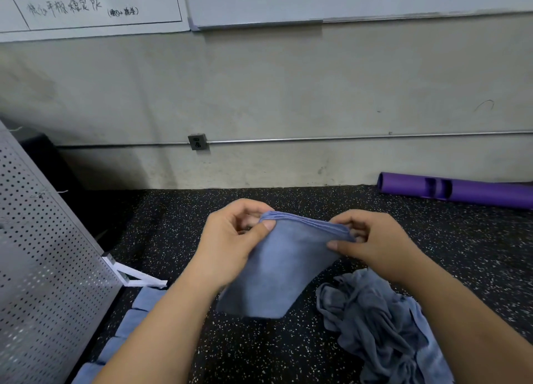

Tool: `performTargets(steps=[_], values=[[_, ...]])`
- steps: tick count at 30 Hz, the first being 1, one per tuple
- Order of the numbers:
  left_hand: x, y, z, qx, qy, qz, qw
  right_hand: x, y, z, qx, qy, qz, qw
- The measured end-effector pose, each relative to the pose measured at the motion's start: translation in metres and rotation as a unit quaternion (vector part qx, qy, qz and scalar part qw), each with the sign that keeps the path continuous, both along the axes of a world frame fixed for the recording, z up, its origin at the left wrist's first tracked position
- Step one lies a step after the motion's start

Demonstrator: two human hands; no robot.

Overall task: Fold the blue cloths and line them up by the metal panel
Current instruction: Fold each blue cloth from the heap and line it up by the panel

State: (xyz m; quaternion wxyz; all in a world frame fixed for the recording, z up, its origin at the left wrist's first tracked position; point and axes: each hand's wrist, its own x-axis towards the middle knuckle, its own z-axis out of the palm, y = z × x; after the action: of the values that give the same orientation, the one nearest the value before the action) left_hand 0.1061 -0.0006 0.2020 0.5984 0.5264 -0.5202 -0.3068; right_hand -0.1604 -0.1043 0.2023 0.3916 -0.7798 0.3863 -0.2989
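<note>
Folded blue cloth (pixel 277 271) aloft; crumpled pile (pixel 375 320); row (pixel 144 300) beside panel (pixel 43 254)

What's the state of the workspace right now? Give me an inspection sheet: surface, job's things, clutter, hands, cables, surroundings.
Surface: black speckled floor mat.
Job's things: one folded blue cloth held up by its top edge; row of folded cloths along the foot of the perforated metal panel; heap of unfolded cloths on the right.
Clutter: purple tube lying by the wall.
Grippers: left hand and right hand each pinch a top corner of the held cloth.
Cables: no loose ones seen; metal conduit runs along the wall to an outlet box.
Surroundings: concrete wall, whiteboards above.
</note>
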Motion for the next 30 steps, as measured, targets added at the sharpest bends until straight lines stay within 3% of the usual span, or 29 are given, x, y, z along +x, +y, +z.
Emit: performTargets(steps=[5,8,10,16,21,30], values=[[0.015,0.002,-0.001,-0.003,-0.013,0.017,1.0,0.007,0.004,0.006,-0.004,-0.14,-0.022,0.99],[0.019,0.003,-0.001,-0.006,-0.023,0.026,0.999,0.01,0.006,0.007,-0.021,-0.176,-0.035,0.984],[0.018,0.003,-0.001,-0.011,-0.023,0.024,0.999,0.011,0.007,0.007,-0.051,-0.162,-0.039,0.985],[0.019,0.003,-0.001,-0.028,-0.043,0.043,0.998,0.006,0.002,0.005,-0.218,-0.011,-0.006,0.976],[0.019,0.003,-0.001,-0.02,-0.092,0.056,0.994,0.006,0.001,0.001,-0.173,0.014,-0.031,0.984],[0.022,0.005,-0.002,-0.009,-0.088,0.054,0.995,-0.002,-0.002,0.007,-0.179,0.009,-0.019,0.984]])
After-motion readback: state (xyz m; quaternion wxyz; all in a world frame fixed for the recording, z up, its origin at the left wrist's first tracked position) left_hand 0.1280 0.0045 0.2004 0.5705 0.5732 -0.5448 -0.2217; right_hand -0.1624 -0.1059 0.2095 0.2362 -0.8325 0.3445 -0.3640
